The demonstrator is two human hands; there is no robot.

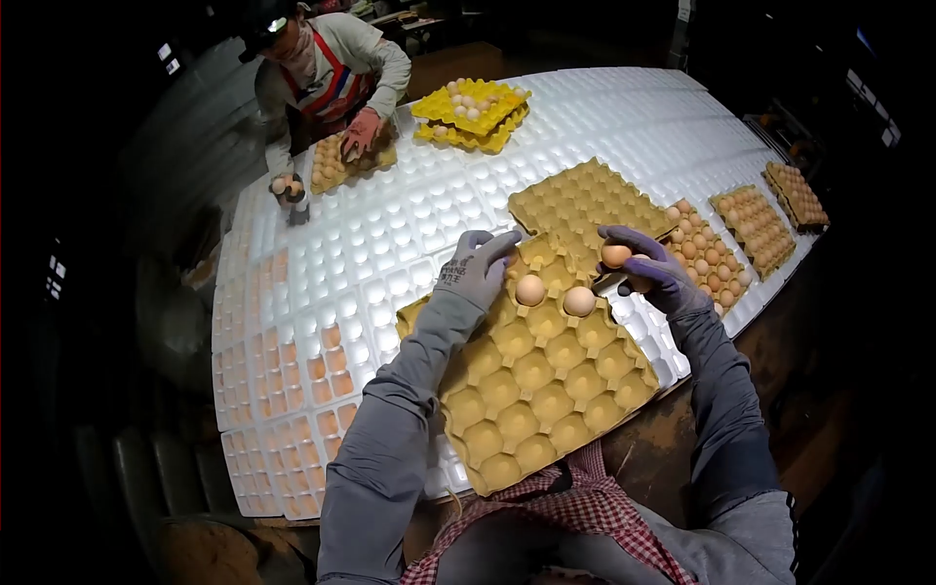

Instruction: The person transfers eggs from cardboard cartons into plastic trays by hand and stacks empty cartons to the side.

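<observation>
My right hand (pixel 665 278), in a grey and purple glove, holds brown eggs (pixel 615 255) above the right side of a pulp egg tray (pixel 536 370). My left hand (pixel 475 268), gloved in grey, is at the tray's far left side, its fingers curled round an egg that is mostly hidden. Two more eggs, a pale one (pixel 530 290) and another (pixel 579 301), sit in the tray's far cups. The nearer cups hold nothing. Just beyond lies a second pulp tray (pixel 585 200), its cups bare.
White plastic egg trays (pixel 409 219) cover the table, some at the left filled with eggs (pixel 331 361). Full pulp trays (pixel 756 229) line the right edge. Yellow trays (pixel 473 107) with several eggs stand at the back. Across the table, another person (pixel 336 73) handles eggs.
</observation>
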